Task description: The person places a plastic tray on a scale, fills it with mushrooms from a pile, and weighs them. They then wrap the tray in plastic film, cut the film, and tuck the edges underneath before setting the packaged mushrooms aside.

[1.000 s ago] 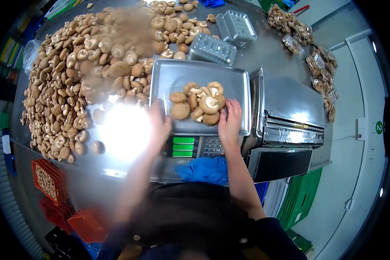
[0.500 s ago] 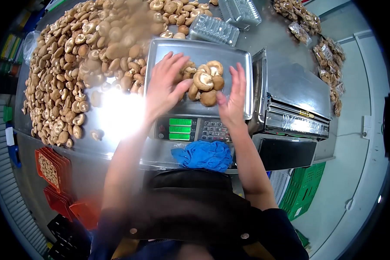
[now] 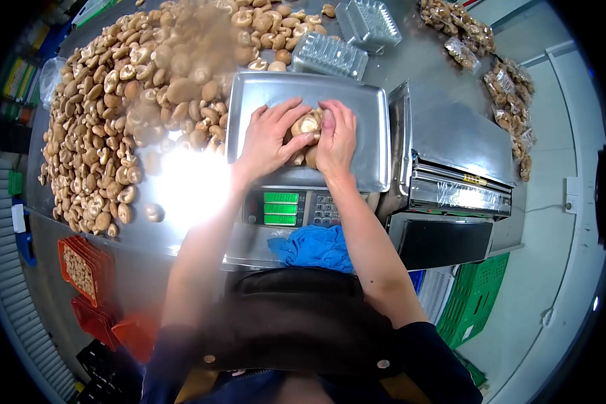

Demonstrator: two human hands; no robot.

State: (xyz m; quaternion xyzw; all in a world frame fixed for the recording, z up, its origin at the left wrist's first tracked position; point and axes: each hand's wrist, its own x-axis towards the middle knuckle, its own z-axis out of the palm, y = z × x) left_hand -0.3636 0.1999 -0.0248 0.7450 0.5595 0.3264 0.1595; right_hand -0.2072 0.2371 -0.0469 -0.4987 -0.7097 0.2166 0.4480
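Several brown mushrooms (image 3: 307, 126) lie gathered on the metal pan (image 3: 367, 145) of a digital scale. My left hand (image 3: 273, 138) curls round them from the left, its thumb across the front. From the right, my right hand (image 3: 336, 137) presses against the same mushrooms, fingers bent over them. Both palms and most of the bunch are hidden. Just below the pan, the green display (image 3: 280, 209) is lit beside the keypad (image 3: 325, 211), which my right forearm partly covers.
A big heap of loose mushrooms (image 3: 108, 101) spreads over the steel table at left. Clear plastic trays (image 3: 330, 56) lie behind the scale. A wrapping machine (image 3: 454, 158) stands at right, with packed mushrooms (image 3: 508, 94) beyond. A blue cloth (image 3: 311, 248) lies in front; red crates (image 3: 84, 273) stand lower left.
Both hands, spread apart on either side of the mushrooms before, have come together and closed round them. The bunch is squeezed closer and mostly covered now.
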